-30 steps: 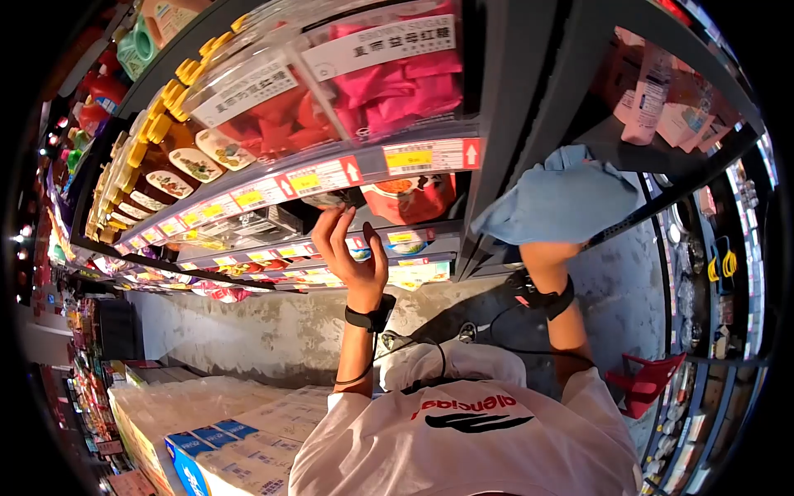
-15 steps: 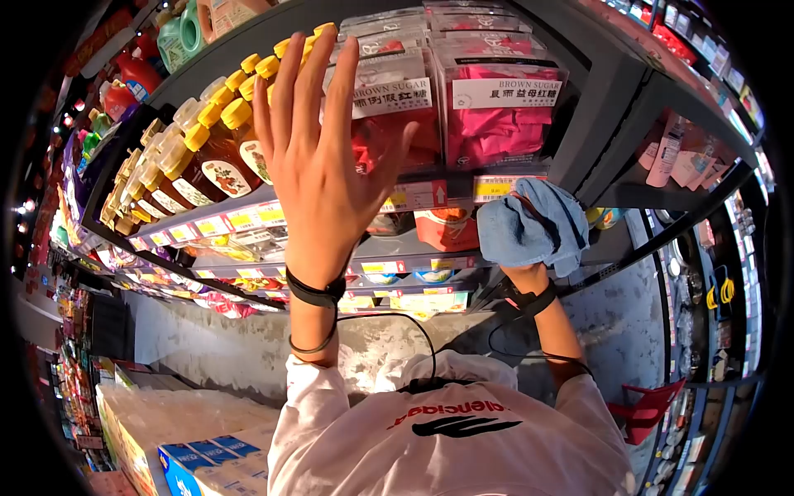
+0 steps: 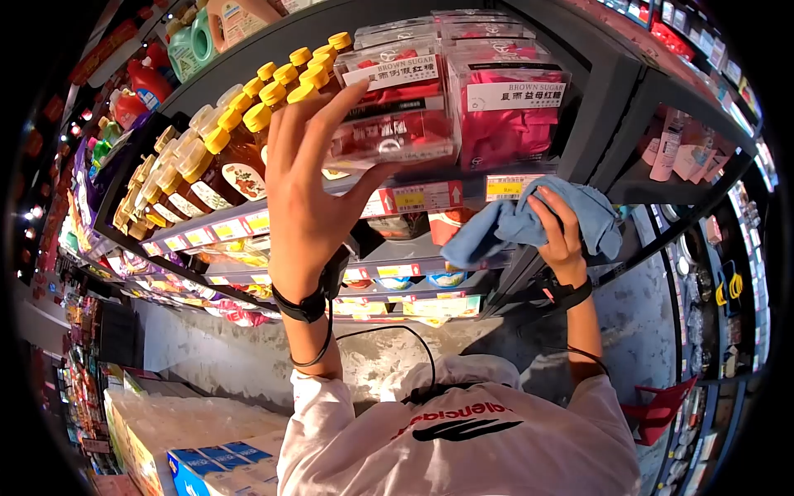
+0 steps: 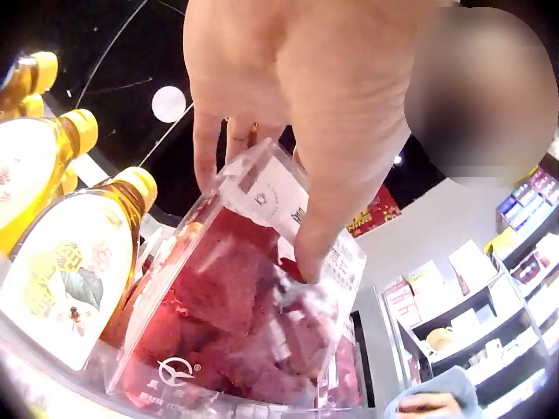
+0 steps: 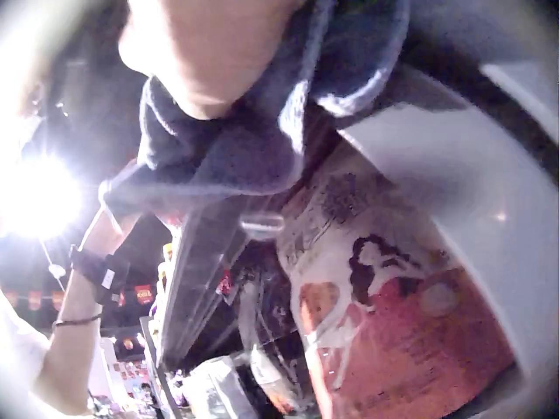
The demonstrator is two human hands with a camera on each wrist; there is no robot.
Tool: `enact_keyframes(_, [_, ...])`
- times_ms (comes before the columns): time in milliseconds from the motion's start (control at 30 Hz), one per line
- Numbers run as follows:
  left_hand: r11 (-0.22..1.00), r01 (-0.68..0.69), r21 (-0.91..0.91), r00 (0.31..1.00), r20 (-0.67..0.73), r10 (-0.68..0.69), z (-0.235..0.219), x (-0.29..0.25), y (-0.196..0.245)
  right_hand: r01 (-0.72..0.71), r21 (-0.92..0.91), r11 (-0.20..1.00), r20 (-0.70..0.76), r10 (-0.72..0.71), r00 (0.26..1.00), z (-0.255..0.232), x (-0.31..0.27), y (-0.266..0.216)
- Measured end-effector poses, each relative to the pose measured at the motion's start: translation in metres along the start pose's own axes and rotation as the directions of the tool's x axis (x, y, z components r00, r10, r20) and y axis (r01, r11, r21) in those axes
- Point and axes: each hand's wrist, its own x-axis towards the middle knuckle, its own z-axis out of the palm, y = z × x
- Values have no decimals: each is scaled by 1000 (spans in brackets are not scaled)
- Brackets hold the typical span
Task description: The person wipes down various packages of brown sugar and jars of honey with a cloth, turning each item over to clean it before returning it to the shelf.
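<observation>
My left hand (image 3: 302, 194) grips the top of a clear plastic box of brown sugar (image 3: 393, 128) packed with red pieces. In the left wrist view the thumb (image 4: 319, 236) lies on the box's labelled side while fingers reach over its far edge. The box tilts on the shelf, beside honey-coloured bottles (image 3: 240, 174) with yellow caps. A blue cloth (image 3: 591, 215) is bunched in my right hand (image 3: 564, 244), close in front of the shelf edge. Next to the held box stands another clear box with pink packets (image 3: 509, 128).
Price tags (image 3: 409, 197) run along the shelf lip. On the lower shelf sits a red pouch (image 5: 410, 340). A dark upright post (image 3: 591, 136) borders the shelf on the right. Cartons (image 3: 215, 463) are stacked behind at the left, and a red plastic item (image 3: 662, 409) stands on the right.
My left hand rose from the lower shelf to the upper one and now grips the sugar box, which has tilted. My right hand with the cloth moved left, then slightly back right.
</observation>
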Motion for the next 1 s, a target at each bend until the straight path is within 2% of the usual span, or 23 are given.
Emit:
enact_keyframes(67, [995,13,-102,1000,-12,-14,-1,-10,-9,-16,24,1000,23,16,1000,1,-3,0])
enact_keyframes(133, [998,27,-56,990,-138,-34,-1,-20,-4,-32,54,998,48,29,998,1,-3,-2])
enact_keyframes(200, [998,-28,-52,946,-323,10,-1,-36,-5,-137,169,976,-65,150,987,-3,8,-12])
enact_keyframes(233, [984,-12,-177,904,-423,-65,-2,-45,2,-190,295,936,-149,242,959,-7,19,-22])
enact_keyframes(267, [957,71,-281,855,-477,-203,-6,-56,12,-236,349,907,-197,317,928,-7,20,-27])
enact_keyframes(300, [905,92,-416,768,-549,-330,-3,-61,23,-269,514,815,-215,426,879,-3,20,-28])
enact_keyframes(333, [834,93,-544,663,-591,-460,2,-66,36,-286,661,694,-208,536,819,-1,19,-30])
enact_keyframes(367, [762,135,-633,591,-566,-575,8,-74,49,-305,760,574,-152,613,775,1,20,-34])
enact_keyframes(400, [787,267,-557,558,-577,-597,13,-83,57,-312,844,437,-66,661,747,0,23,-44])
enact_keyframes(500, [670,379,-639,649,-332,-684,36,-89,96,-326,942,80,204,635,745,-10,31,-74])
enact_keyframes(567, [642,424,-639,623,-308,-719,40,-102,101,-331,936,-118,339,553,761,-19,30,-94])
enact_keyframes(600, [612,440,-656,617,-275,-738,39,-110,101,-336,923,-187,384,519,764,-21,30,-99])
enact_keyframes(633, [584,464,-666,650,-192,-735,34,-118,101,-341,906,-251,422,485,766,-24,30,-100])
enact_keyframes(667, [617,491,-615,705,-135,-696,30,-128,95,-345,891,-296,450,462,764,-25,30,-99])
enact_keyframes(733, [473,545,-693,697,60,-715,25,-136,94,-356,857,-373,497,413,763,-28,35,-101])
enact_keyframes(767, [552,489,-676,765,28,-644,28,-143,87,-370,840,-398,521,400,754,-30,38,-103])
enact_keyframes(800, [510,478,-715,769,61,-636,27,-147,85,-394,817,-421,557,402,727,-32,40,-103])
enact_keyframes(833, [495,489,-718,778,103,-619,24,-151,82,-530,712,-460,699,396,595,-38,48,-101])
enact_keyframes(867, [481,497,-723,789,146,-596,20,-156,76,-530,721,-446,691,409,596,-41,55,-106])
enact_keyframes(900, [513,491,-704,818,170,-549,16,-158,69,-644,764,39,575,411,707,-44,64,-114])
enact_keyframes(933, [548,477,-688,846,191,-497,13,-160,60,-586,622,518,480,339,809,-47,73,-121])
enact_keyframes(967, [604,439,-665,880,184,-437,13,-168,51,-659,504,558,595,328,734,-59,79,-120])
enact_keyframes(1000, [618,490,-614,869,291,-400,5,-166,47,-583,612,533,560,228,796,-60,81,-115])
